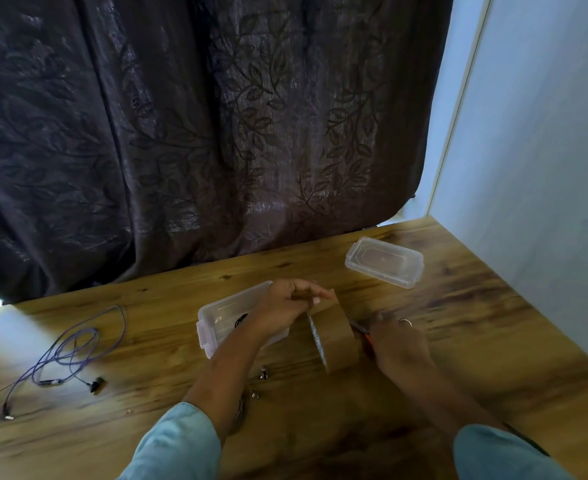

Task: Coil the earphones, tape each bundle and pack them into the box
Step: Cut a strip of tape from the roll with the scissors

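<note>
Pinching the free end of a brown tape roll (336, 342), the left hand (285, 304) holds it above the desk (476, 341) middle. The right hand (398, 344) grips orange-handled scissors (364, 332) against the roll. An open clear box (214, 318) sits just beside the left hand, and purple earphones (67, 355) sprawl uncoiled near the left edge.
</note>
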A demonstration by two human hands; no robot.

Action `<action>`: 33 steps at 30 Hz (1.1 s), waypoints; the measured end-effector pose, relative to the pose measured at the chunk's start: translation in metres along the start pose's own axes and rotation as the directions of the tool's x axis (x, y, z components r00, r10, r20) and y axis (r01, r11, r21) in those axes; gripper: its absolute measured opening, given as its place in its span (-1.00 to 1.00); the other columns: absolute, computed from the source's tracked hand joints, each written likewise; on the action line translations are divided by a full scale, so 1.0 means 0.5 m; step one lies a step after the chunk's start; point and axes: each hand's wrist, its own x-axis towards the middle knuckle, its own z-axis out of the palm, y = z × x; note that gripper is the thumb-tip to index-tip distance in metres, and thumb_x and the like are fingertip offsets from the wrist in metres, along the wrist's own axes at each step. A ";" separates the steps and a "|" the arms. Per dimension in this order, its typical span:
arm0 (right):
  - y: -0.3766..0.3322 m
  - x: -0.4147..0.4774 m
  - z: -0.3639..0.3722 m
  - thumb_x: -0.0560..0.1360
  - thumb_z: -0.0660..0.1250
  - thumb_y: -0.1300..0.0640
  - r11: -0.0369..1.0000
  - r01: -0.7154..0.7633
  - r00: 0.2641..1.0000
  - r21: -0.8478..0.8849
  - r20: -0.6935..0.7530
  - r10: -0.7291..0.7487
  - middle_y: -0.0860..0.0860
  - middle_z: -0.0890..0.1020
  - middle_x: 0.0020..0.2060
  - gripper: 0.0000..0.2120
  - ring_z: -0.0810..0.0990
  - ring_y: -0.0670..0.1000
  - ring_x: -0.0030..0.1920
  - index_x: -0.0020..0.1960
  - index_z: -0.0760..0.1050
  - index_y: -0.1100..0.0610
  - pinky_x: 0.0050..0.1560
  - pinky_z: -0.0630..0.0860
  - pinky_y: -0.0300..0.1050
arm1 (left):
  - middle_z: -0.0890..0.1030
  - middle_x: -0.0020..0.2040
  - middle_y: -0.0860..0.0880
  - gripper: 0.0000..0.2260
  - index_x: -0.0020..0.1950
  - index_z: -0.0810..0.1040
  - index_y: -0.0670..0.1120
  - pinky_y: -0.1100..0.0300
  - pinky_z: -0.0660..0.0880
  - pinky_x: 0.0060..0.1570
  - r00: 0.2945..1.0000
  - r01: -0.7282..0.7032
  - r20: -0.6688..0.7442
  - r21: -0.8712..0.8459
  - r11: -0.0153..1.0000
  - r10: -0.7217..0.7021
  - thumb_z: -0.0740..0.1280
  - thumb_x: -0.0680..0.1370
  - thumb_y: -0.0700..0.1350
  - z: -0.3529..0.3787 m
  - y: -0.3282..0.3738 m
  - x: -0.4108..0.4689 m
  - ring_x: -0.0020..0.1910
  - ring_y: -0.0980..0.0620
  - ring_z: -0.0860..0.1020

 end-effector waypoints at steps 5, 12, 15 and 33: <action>0.006 -0.022 0.018 0.62 0.07 0.17 0.999 0.011 1.000 -0.044 0.010 -0.010 0.14 0.42 0.29 -0.66 0.47 0.12 0.25 0.38 0.25 0.18 0.11 0.50 -0.04 | 0.63 0.01 0.13 -0.79 0.01 0.63 -0.10 0.51 0.43 -0.08 1.000 0.001 0.005 -0.015 1.000 -0.001 0.29 0.52 -0.34 -0.004 -0.001 0.000 0.03 0.36 0.55; 0.041 -0.008 -0.010 0.61 0.14 0.16 0.707 -0.083 0.958 0.702 0.252 -0.139 0.04 0.54 -0.12 -0.68 0.53 -0.01 -0.18 0.36 0.29 0.02 -0.24 0.46 -0.20 | 0.62 0.06 0.09 -0.72 0.00 0.62 -0.01 0.41 0.49 -0.04 1.000 -0.013 0.006 -0.007 1.000 0.013 0.26 0.53 -0.37 0.004 0.010 0.004 0.12 0.19 0.54; 0.024 -0.021 -0.034 0.62 0.12 0.18 0.554 -0.156 0.931 0.818 0.309 -0.194 0.03 0.48 -0.27 -0.71 0.45 -0.06 -0.36 0.33 0.30 0.01 -0.47 0.36 -0.29 | 0.62 0.06 0.03 -0.74 0.00 0.61 -0.06 0.46 0.47 -0.12 1.000 -0.001 0.007 -0.008 1.000 0.001 0.24 0.54 -0.37 0.011 0.015 0.002 0.07 0.21 0.54; -0.026 -0.044 0.008 0.53 0.29 0.30 -0.034 -0.387 0.917 0.922 0.380 -0.122 0.01 0.52 -0.28 -0.80 0.43 -0.11 -0.41 0.09 0.46 0.06 -0.49 0.28 -0.29 | 0.66 -0.02 0.08 -0.78 -0.08 0.62 0.02 0.26 0.49 0.07 0.992 0.032 0.116 0.068 0.997 -0.040 0.28 0.54 -0.29 0.007 0.017 0.007 0.07 0.15 0.59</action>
